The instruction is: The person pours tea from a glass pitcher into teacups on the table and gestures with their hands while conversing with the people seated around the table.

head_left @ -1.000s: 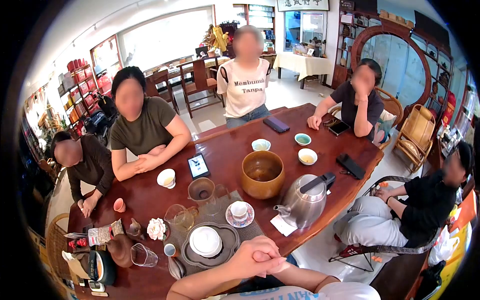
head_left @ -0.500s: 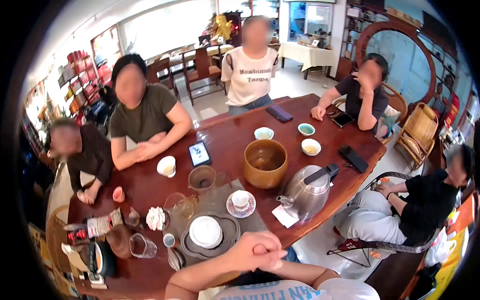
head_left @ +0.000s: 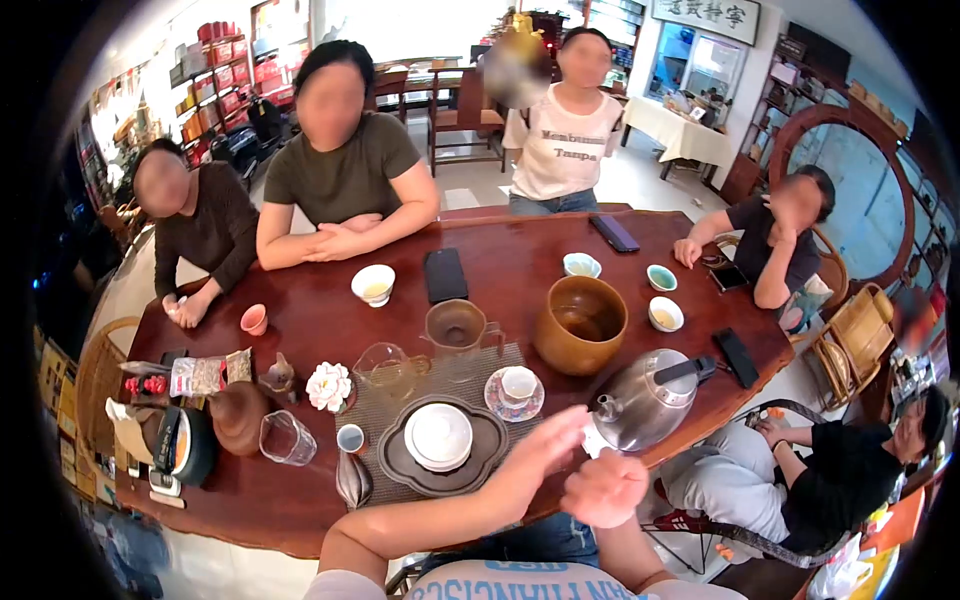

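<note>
My left hand [head_left: 550, 443] is raised over the table's near edge, fingers stretched out toward the kettle's spout and holding nothing. Close beside it on the right, my right hand [head_left: 605, 488] is curled into a loose fist with nothing visible in it. A steel kettle [head_left: 648, 400] stands just beyond both hands. Left of them, a white lidded bowl [head_left: 438, 436] sits on a dark scalloped tray [head_left: 385, 465]. A small white cup [head_left: 518, 383] rests on a patterned saucer [head_left: 500, 403] behind my left hand.
The wooden table [head_left: 280, 520] also bears a large brown bowl [head_left: 580, 325], a glass pitcher [head_left: 288, 438], a brown teapot [head_left: 238, 415], a white flower [head_left: 329, 387], several cups and phones. Several people sit around it.
My clasped hands have come apart; the left has its fingers extended, the right is curled. The view has shifted, and the phone by the white cup now has a dark screen.
</note>
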Demonstrator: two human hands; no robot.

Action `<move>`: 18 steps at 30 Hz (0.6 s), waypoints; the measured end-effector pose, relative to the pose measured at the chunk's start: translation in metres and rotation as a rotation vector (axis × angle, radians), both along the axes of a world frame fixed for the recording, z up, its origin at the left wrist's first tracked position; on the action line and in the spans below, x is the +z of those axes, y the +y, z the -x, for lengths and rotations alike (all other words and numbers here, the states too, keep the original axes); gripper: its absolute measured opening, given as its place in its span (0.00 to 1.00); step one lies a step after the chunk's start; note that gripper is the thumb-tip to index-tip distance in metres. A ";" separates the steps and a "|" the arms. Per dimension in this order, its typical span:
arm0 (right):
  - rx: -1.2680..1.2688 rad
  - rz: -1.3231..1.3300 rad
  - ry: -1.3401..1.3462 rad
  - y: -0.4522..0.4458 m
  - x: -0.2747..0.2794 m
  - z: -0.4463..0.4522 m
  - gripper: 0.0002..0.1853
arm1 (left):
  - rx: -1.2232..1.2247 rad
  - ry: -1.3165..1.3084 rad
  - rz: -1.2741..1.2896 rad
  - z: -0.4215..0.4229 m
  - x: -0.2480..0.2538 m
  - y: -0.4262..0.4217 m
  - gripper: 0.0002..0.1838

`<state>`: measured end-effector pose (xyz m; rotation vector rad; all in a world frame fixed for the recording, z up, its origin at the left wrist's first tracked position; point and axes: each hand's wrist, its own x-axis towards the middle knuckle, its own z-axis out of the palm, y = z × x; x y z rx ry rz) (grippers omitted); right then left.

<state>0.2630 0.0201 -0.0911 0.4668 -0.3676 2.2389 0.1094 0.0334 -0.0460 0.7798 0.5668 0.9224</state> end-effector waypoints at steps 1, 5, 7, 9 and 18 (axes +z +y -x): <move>0.108 -0.098 0.006 0.003 -0.010 0.007 0.08 | -0.024 0.003 -0.121 -0.003 0.000 -0.005 0.30; 0.151 0.007 0.249 0.005 -0.040 0.064 0.09 | -0.350 0.467 -0.540 0.018 0.013 0.002 0.24; -0.197 0.031 -0.600 -0.010 -0.032 0.056 0.16 | -0.299 0.544 -0.720 0.019 0.007 0.007 0.21; -0.336 -0.142 -0.627 -0.009 -0.052 0.067 0.15 | -0.231 0.590 -0.808 0.021 0.002 0.007 0.18; -0.750 -0.338 -0.724 0.011 0.016 0.007 0.11 | -0.099 0.339 -0.448 0.017 0.017 0.003 0.34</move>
